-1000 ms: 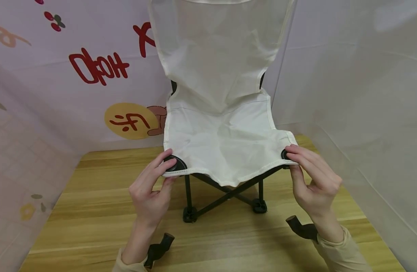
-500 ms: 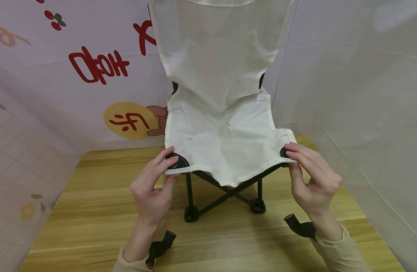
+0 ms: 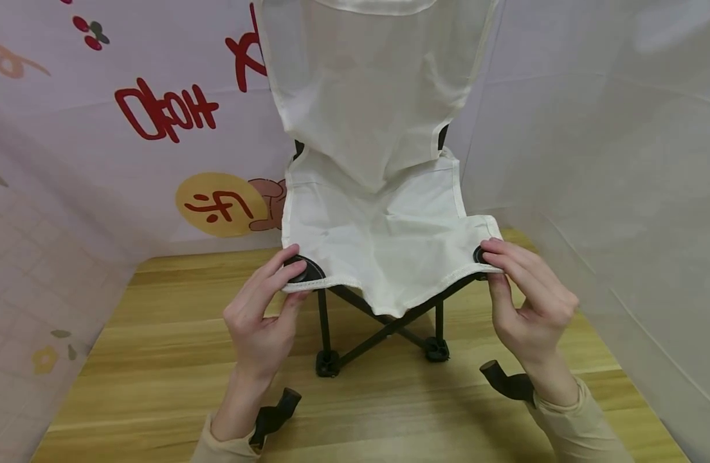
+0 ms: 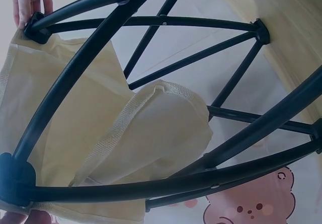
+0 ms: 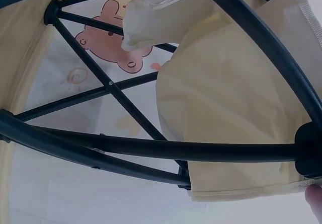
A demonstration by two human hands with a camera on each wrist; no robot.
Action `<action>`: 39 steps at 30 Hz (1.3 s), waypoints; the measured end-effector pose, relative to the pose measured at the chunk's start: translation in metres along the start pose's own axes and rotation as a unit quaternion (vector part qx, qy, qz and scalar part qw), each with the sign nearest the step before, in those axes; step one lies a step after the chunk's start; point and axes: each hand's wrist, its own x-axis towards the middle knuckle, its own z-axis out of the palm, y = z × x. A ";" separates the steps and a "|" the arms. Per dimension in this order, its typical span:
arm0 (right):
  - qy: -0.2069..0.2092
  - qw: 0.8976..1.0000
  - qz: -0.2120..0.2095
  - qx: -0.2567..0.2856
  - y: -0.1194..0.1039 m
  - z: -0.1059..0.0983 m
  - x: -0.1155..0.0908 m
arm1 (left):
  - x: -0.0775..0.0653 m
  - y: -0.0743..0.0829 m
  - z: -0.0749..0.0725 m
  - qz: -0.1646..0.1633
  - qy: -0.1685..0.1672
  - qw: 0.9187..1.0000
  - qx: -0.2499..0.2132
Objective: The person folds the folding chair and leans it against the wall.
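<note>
While the small folding chair (image 3: 384,238) stands on the wood-grain counter (image 3: 158,341), the person's two hands grip the front corners of its white fabric seat; the left hand (image 3: 262,318) pinches one corner, index and middle fingers spread slightly apart on top against a black corner patch (image 3: 314,272), the thumb beneath the hem, with only the cloth corner's thickness between; the right hand (image 3: 531,305) pinches the opposite corner likewise, its fingers laid over the edge of a black round piece (image 3: 478,254), thumb under the rim. Between the hands the seat's front edge sags toward the crossed black tubes (image 3: 388,332); the tall white backrest (image 3: 372,77) rises behind, cut off by the top of the head view. From below, the left wrist view shows fingertips at both front corners, beside black joints; a backdrop (image 3: 164,51) with red lettering hangs behind the chair; a pink bear (image 4: 251,201) is printed there.
</note>
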 end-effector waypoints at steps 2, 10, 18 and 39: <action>0.001 1.000 0.003 0.000 -0.002 0.000 0.001 | 0.001 0.000 0.001 0.003 0.002 1.000 -0.001; -0.001 1.000 0.005 0.002 -0.006 0.004 0.004 | 0.004 0.000 0.003 0.002 -0.002 1.000 -0.004; 0.000 1.000 0.003 -0.001 -0.007 0.005 0.006 | 0.007 0.002 0.005 0.006 -0.003 1.000 -0.007; -0.005 1.000 -0.003 -0.005 -0.009 0.010 0.012 | 0.015 0.007 0.012 0.013 -0.010 1.000 0.000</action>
